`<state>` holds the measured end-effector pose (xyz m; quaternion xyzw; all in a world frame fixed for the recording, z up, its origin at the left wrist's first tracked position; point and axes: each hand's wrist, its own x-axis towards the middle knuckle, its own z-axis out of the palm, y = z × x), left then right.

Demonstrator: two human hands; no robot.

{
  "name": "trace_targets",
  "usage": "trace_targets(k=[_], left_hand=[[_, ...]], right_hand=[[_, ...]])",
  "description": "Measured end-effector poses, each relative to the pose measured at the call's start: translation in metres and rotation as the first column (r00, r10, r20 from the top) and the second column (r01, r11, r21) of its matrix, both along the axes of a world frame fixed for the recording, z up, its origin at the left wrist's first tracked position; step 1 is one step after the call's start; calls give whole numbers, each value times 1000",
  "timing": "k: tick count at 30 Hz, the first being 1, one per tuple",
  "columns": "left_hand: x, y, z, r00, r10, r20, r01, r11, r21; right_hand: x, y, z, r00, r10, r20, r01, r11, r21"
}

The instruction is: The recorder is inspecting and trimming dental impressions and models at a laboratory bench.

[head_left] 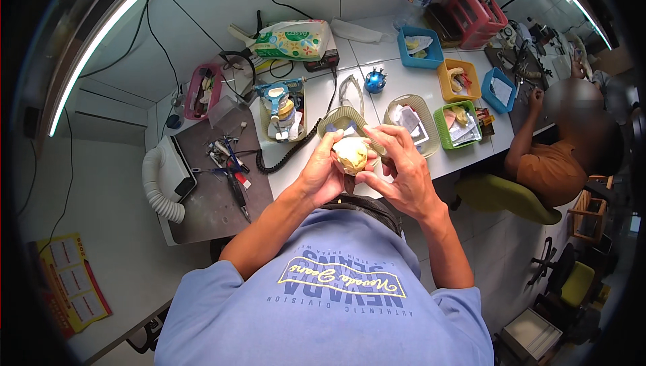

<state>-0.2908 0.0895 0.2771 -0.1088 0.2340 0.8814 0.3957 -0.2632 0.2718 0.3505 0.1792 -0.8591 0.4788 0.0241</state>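
Observation:
Close in front of my body, my left hand grips a small yellow-and-white plaster dental model. Its thumb lies along the near left side, and other fingertips show behind the piece. My right hand comes in from the right, its index fingertip at the upper edge and its thumb at the lower edge of the model. The remaining right fingers are bent and spread apart. Just beyond both hands stands a pale oval basket, partly hidden by them.
On the left, handpieces and tools lie on a dark mat beside a white hose. A basket with a blue articulator, a blue round burner and a green basket stand behind. A co-worker sits at right.

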Motion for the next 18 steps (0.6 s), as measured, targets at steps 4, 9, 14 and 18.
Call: trace_targets(k=[4, 9, 14, 18], left_hand=[[8, -2, 14, 972, 225, -71, -235, 944, -231], [13, -2, 24, 944, 299, -136, -326, 901, -286], [16, -3, 26, 900, 362, -244, -421, 867, -267], [18, -1, 32, 880, 381, -284, -456, 843, -286]], right_hand=[[20, 0, 3, 997, -53, 46, 53, 999, 3], [37, -21, -1, 999, -40, 2, 40, 999, -37], [39, -34, 4, 999, -36, -4, 36, 999, -8], [39, -39, 3, 997, -39, -59, 40, 999, 9]])
